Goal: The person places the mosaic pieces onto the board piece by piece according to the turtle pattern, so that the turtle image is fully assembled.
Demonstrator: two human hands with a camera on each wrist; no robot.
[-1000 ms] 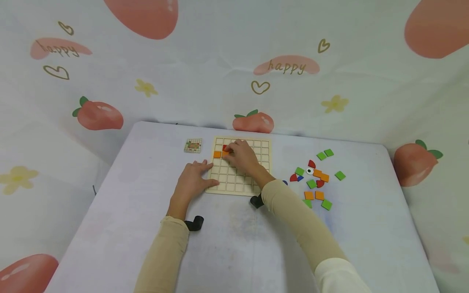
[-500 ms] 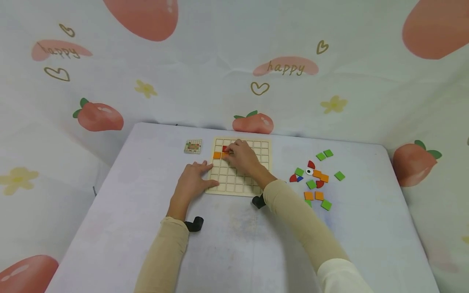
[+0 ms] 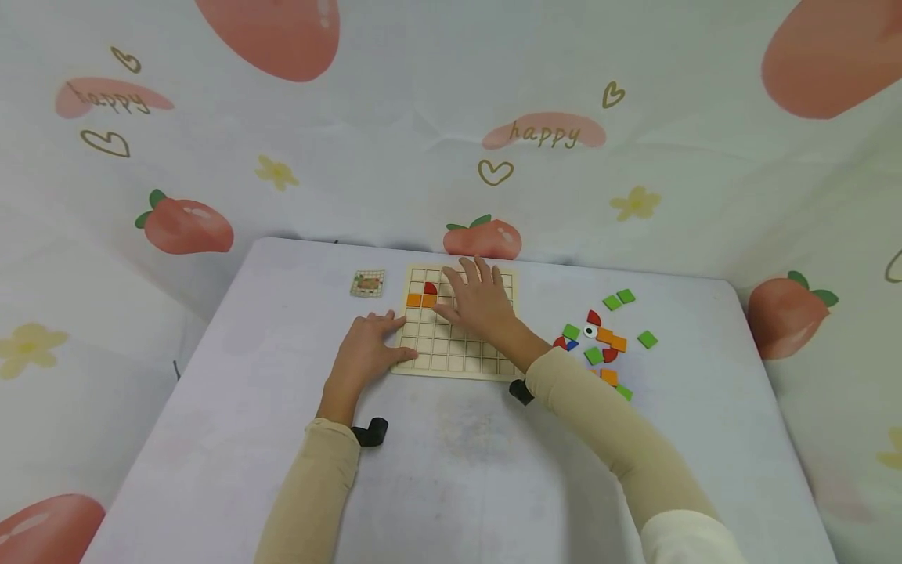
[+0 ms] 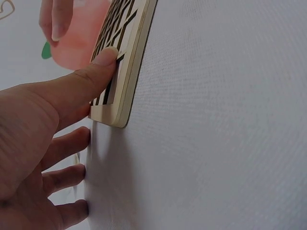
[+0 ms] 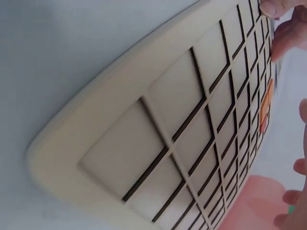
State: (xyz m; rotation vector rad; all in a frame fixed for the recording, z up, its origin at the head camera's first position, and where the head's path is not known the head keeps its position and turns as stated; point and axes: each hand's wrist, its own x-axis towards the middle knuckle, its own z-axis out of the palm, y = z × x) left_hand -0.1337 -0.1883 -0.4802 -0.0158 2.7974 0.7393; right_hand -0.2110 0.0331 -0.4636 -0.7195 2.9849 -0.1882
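Note:
A pale wooden grid board [image 3: 449, 362] lies on the table. Its upper left cells bear a red quarter-circle tile [image 3: 430, 288] and two orange square tiles [image 3: 421, 301]. My left hand [image 3: 362, 352] rests at the board's left side. In the left wrist view its thumb [image 4: 91, 74] presses on the board's rim, while several other fingertips touch the table. My right hand [image 3: 481, 305] is over the board with its fingers spread, just right of the orange tiles, and holds nothing. It hides some upper right cells.
Right of the board lie loose green squares [image 3: 647, 339], orange squares [image 3: 609, 377], red quarter-circles [image 3: 594, 318], a blue piece [image 3: 571, 345] and a white eye disc [image 3: 589, 331]. My right sleeve covers part of this group. A small picture card [image 3: 368, 283] lies left of the board.
My right hand has let go of the second orange tile, spread its fingers and moved slightly right, uncovering the red and orange tiles. My left hand has stayed at the board's edge.

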